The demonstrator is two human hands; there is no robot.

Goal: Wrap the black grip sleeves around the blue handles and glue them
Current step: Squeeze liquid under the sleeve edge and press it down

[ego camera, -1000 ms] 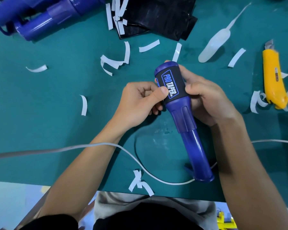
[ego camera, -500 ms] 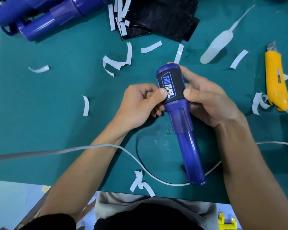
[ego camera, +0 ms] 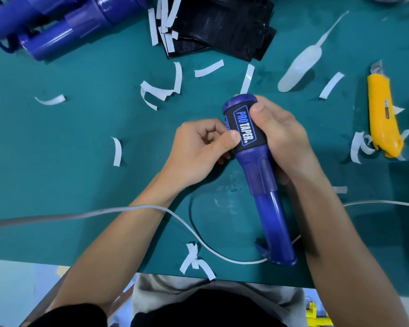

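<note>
A blue handle (ego camera: 267,199) stands tilted over the green mat, its lower end near the front edge. A black grip sleeve (ego camera: 242,127) printed PRO TAPER is wrapped around its upper part. My right hand (ego camera: 283,138) grips the sleeve from the right, thumb pressed on its top near the blue cap. My left hand (ego camera: 203,147) holds the sleeve from the left, thumb tip on its lower edge, fingers curled. More blue handles (ego camera: 64,31) lie at the back left. A pile of black sleeves (ego camera: 224,27) lies at the back centre.
White backing strips (ego camera: 161,90) are scattered over the green mat (ego camera: 57,161). A translucent glue bottle (ego camera: 300,64) lies at the back right, a yellow utility knife (ego camera: 383,116) at the right. A white cable (ego camera: 104,212) runs across the front.
My right thumb has slid up the sleeve, from its lower right side to near the top cap. The handle has tilted slightly. My left thumb stays on the sleeve's lower edge.
</note>
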